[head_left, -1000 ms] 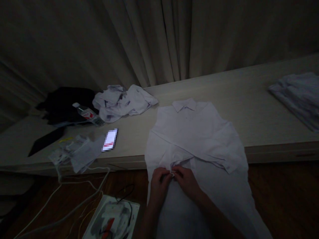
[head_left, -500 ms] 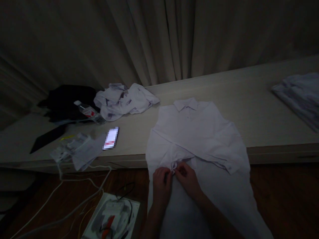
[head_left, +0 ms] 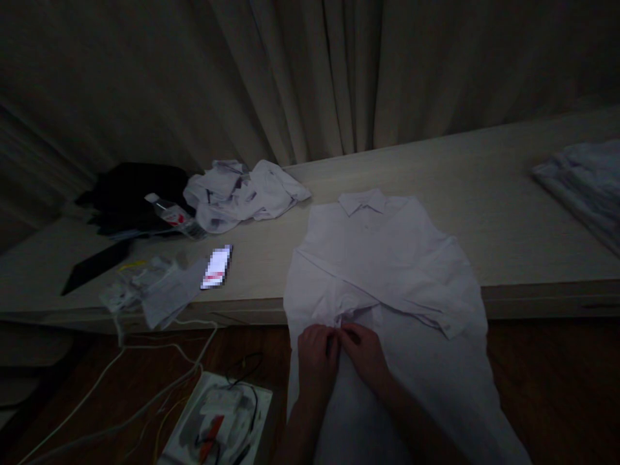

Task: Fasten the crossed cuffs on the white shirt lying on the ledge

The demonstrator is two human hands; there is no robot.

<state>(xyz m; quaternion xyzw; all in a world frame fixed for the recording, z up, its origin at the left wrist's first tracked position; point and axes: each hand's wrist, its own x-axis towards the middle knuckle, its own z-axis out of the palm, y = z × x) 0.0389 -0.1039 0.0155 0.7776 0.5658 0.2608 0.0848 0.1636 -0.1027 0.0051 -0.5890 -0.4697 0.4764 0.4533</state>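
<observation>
White, the shirt [head_left: 382, 252] lay front up on the bench [head_left: 494, 226], collar [head_left: 362, 202] toward 12 o'clock, its lower part running over the front edge toward 6. One sleeve [head_left: 387, 300] crossed it, slanting toward 4 o'clock. The left hand [head_left: 318, 352] and right hand [head_left: 364, 355] met at the bench's edge, fingertips together, pinching a small fold of the shirt; which part of it, the fingers hid.

Reckoned from the hands, crumpled white cloth [head_left: 268, 190] sat at 11 o'clock, just beside a tilted bottle [head_left: 177, 217] and dark clothes [head_left: 130, 190] at 10. Nearer on that line lay a lit phone [head_left: 217, 266], next to clear plastic [head_left: 145, 287]. At 8 o'clock, a white box [head_left: 261, 413] held a cable and something orange [head_left: 211, 438]. Folded clothes [head_left: 588, 181] lay at 2 o'clock, and a curtain [head_left: 314, 77] hung behind the bench
</observation>
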